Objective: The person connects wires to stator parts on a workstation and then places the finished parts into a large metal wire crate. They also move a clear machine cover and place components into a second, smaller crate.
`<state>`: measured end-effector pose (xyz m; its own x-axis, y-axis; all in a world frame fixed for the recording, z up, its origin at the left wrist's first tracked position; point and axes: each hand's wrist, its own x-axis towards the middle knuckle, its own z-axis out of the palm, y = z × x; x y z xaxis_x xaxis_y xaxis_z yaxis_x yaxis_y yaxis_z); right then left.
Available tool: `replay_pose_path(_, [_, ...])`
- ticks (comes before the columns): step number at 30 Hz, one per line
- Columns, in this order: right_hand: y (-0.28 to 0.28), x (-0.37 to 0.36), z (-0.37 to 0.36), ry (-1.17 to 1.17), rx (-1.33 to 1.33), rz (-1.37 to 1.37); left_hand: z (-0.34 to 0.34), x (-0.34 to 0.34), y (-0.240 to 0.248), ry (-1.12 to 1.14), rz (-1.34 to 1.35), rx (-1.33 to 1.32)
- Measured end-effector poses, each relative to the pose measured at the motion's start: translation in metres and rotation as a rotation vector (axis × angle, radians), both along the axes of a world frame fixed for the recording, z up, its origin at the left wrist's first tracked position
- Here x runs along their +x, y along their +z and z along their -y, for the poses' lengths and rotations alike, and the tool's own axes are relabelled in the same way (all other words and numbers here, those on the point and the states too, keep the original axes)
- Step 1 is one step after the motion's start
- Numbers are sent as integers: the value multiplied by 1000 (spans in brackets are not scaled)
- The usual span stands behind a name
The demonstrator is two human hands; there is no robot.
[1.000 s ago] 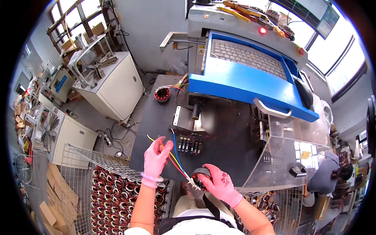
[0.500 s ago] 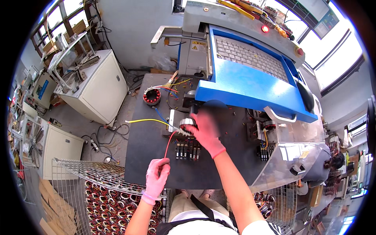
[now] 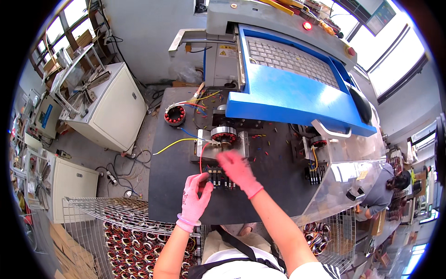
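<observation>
A stator (image 3: 223, 135) with a steel ring and red windings sits in a metal fixture (image 3: 242, 145) on the dark table. From it run a yellow wire (image 3: 174, 144), a blue wire (image 3: 189, 135) and a red wire (image 3: 201, 158). My left hand (image 3: 195, 197), in a pink glove, is closed on the red wire's lower end, beside a row of black terminal clips (image 3: 216, 177). Also gloved in pink, my right hand (image 3: 237, 171) is just in front of the stator, apart from it; motion smears its fingers.
Another stator (image 3: 174, 115) lies at the table's back left. A blue machine cover (image 3: 288, 104) overhangs the back. To the right are a second fixture (image 3: 318, 142) and a clear guard (image 3: 341, 186). A wire basket (image 3: 139, 218) of stators stands below the front left edge.
My right hand has come off the stator and moved toward me. My left hand has carried the red wire's end right and slightly forward, up to the terminal clips.
</observation>
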<state>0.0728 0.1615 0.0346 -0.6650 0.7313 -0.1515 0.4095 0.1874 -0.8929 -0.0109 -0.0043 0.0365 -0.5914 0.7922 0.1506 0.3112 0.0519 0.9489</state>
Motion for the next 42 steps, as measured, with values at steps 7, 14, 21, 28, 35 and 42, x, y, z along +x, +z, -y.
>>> replay_pose_path(7, [0,-5,-1,177,-465,-15,16,23,4,-224,-329,-202])
replay_pose_path(14, [-3,9,-12,207,44,144,15,47,-54,-199,-775,-510])
replay_pose_path(21, [-13,9,-15,234,111,63,16,47,-73,-170,-632,-485])
replay_pose_path(28, [-38,11,-16,252,269,24,13,48,-68,-90,-416,-439])
replay_pose_path(35, [-16,19,-8,88,31,-36,-37,-11,-7,324,-30,188])
replay_pose_path(42, [-4,-10,-23,311,-1057,-422,-64,-32,47,-178,379,229])
